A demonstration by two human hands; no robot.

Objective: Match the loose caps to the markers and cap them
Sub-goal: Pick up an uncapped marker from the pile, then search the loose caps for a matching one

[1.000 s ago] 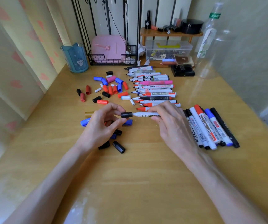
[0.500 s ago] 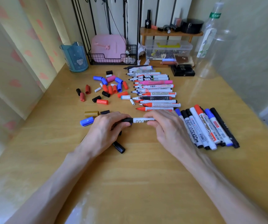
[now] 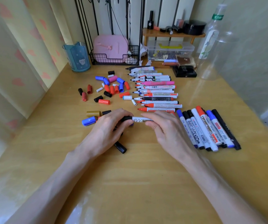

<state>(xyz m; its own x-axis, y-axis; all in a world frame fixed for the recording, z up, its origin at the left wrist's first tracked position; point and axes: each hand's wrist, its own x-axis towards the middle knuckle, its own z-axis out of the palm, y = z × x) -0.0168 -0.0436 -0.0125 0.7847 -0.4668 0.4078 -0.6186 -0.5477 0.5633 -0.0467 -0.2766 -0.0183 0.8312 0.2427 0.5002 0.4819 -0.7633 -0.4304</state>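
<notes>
The left hand [image 3: 107, 128] is gripping the black cap [image 3: 127, 118] with curled fingers. The right hand [image 3: 165, 131] is pinching the white barrel of the marker [image 3: 142, 119]. Both parts are lying level between the hands, low over the table [image 3: 146, 167], near its middle.

Procedure: the two parts should be pushed straight together along one axis, without sideways bending, until the cap is seating firmly.

The marker is showing black lettering on a white body; its tip is hidden inside the cap. Uncapped markers [image 3: 155, 94] are lying just beyond, loose caps [image 3: 112, 89] at far left, and capped markers [image 3: 209, 128] at right.
</notes>
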